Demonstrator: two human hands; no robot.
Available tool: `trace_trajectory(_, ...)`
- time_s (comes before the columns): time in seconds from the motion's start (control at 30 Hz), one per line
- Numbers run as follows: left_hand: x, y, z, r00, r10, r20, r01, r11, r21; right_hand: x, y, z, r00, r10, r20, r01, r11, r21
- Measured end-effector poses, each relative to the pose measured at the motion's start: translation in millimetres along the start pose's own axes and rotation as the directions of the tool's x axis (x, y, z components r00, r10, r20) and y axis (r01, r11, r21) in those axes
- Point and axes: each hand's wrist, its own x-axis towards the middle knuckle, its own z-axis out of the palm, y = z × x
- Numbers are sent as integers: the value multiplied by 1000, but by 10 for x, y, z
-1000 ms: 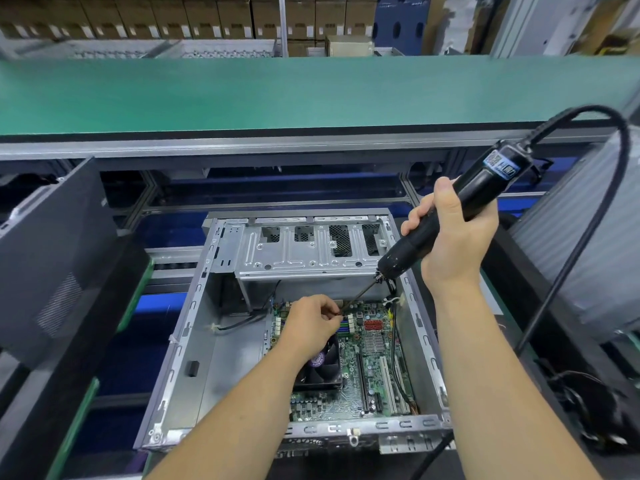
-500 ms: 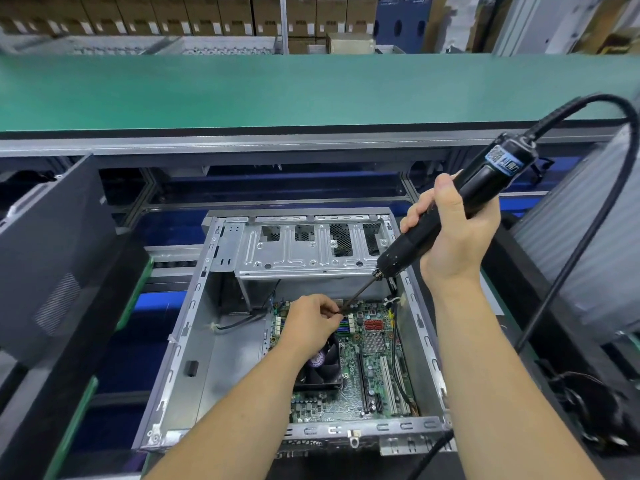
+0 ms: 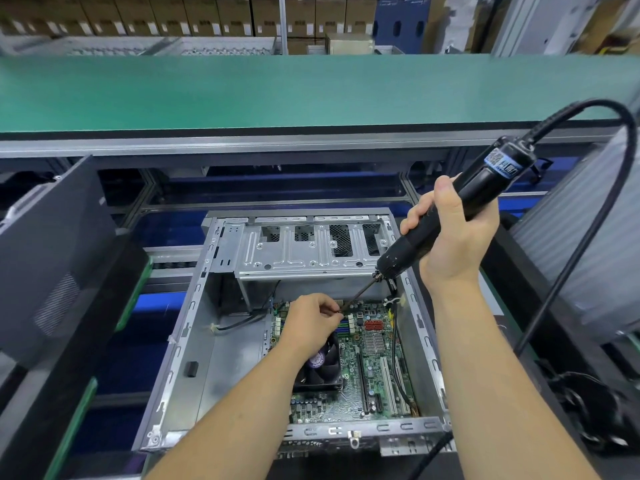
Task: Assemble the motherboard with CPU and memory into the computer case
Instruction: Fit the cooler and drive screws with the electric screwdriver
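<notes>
Right now my right hand [image 3: 453,233] grips the electric screwdriver [image 3: 450,216], its long axis slanting from 2 o'clock down to 8 o'clock, bit meeting my left hand [image 3: 311,322], which pinches the tip over the motherboard [image 3: 367,368] seated in the computer case [image 3: 194,341]; I'd judge a screw is being aligned

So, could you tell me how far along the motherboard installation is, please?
Done: the motherboard, fan fitted, lies inside the case. In hand: the right hand holds the electric screwdriver tilted, while the left hand pinches at its bit tip. Left: driving the screws; none visibly seated.
</notes>
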Motion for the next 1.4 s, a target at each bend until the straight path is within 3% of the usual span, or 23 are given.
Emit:
trace_trajectory(0.33, 2, 0, 10, 1000, 13, 4, -14, 998, 61, -37, 7, 24, 1000, -2, 16, 2, 1000, -9)
trace_trajectory(0.7, -28, 148, 148, 995, 75, 58, -91, 937, 338, -84, 33, 74, 993, -39, 110, 54, 989, -140)
trace_trajectory(1.07, 50, -8, 154, 978, 107, 178, -165, 921, 352, -193, 216, 31, 982, -74, 173, 125, 945, -304)
trace_trajectory(1.27, 55, -106, 44, 995, -60, 77, 22, 906, 424, -180, 356, 5, 982, -68, 178, 131, 918, -374)
trace_trajectory(1.4, 40, -148, 79, 991, -117, 69, 75, 896, 439, -174, 415, -7, 982, -46, 184, 116, 913, -391)
